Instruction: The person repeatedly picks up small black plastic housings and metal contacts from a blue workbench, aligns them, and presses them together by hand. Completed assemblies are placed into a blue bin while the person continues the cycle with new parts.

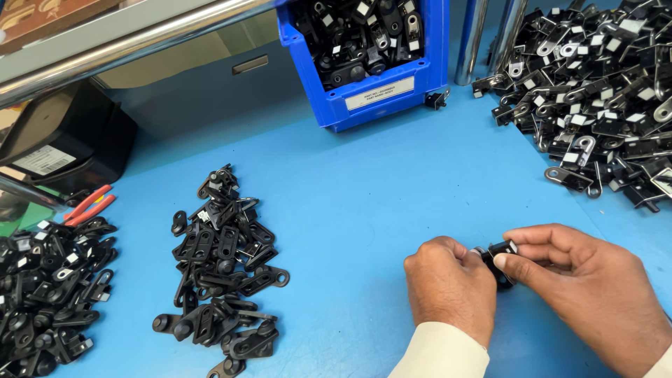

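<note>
**A:** Where was the piece at that moment?

**B:** Low and right of centre in the frame, just above the blue desk (364, 210). The left hand (448, 283) was curled into a loose fist with its fingers pinched on one end of a small black clip part (500, 259), and the right hand (574, 280) was clamped on the other end, thumb and forefinger pressing from the right. The two hands were close together, almost touching around it.

**B:** A bit of bright metal showed between the fingers; whether it was a separate insert could not be told.

**A:** What would doing that step well have called for?

**B:** By the look of it, a square, steady pinch. Both wrists hovered low near the desk, which likely helped. The part was tiny, so the person would have done best to keep the two ends lined up and press straight, not at a twist.

**A:** And the rest of the desk?

**B:** A pile of black links (220, 269) lay at lower centre-left, another heap (49, 294) at the left edge beside red-handled pliers (89, 204), a big mound with white tags (602, 91) at upper right, and a blue bin (364, 56) at top centre.
</note>
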Available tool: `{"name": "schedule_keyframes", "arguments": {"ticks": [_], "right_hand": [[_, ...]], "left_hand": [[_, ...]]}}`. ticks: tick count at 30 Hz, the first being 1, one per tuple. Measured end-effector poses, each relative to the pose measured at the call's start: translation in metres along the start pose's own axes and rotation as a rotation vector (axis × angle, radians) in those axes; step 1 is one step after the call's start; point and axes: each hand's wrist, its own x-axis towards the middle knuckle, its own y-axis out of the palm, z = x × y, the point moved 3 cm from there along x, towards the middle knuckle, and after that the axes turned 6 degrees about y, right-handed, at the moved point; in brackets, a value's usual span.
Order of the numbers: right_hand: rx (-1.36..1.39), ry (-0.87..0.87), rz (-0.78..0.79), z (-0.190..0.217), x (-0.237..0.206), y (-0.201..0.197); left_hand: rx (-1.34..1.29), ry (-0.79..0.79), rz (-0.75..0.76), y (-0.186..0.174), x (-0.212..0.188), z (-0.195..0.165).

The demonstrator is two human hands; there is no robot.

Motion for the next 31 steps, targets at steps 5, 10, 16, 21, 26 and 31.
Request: {"name": "schedule_keyframes", "arguments": {"ticks": [5,10,16,21,26,31], "right_hand": [[-0.099,0.018,-0.066,0.009,-0.009,0.005],[-0.206,-0.066,-0.125,0.017,-0.013,0.006],[-0.503,-0.256,0.083,0.021,0.008,-0.004],[-0.216,-0.084,0.098,0.013,0.015,0.000],[0.209,0.121,0.167,0.009,0.014,0.007],[0.283,0.274,0.178,0.020,0.013,0.003]], "left_hand": [[0.075,0.051,0.030,0.004,-0.001,-0.002],[0.139,0.090,0.046,0.003,0.002,-0.003],[0.231,0.110,0.122,0.006,0.008,-0.005],[0.256,0.186,0.081,0.007,0.001,-0.010],[0.324,0.250,0.080,0.006,-0.005,-0.016],[0.153,0.152,0.101,0.005,-0.012,-0.018]]}}
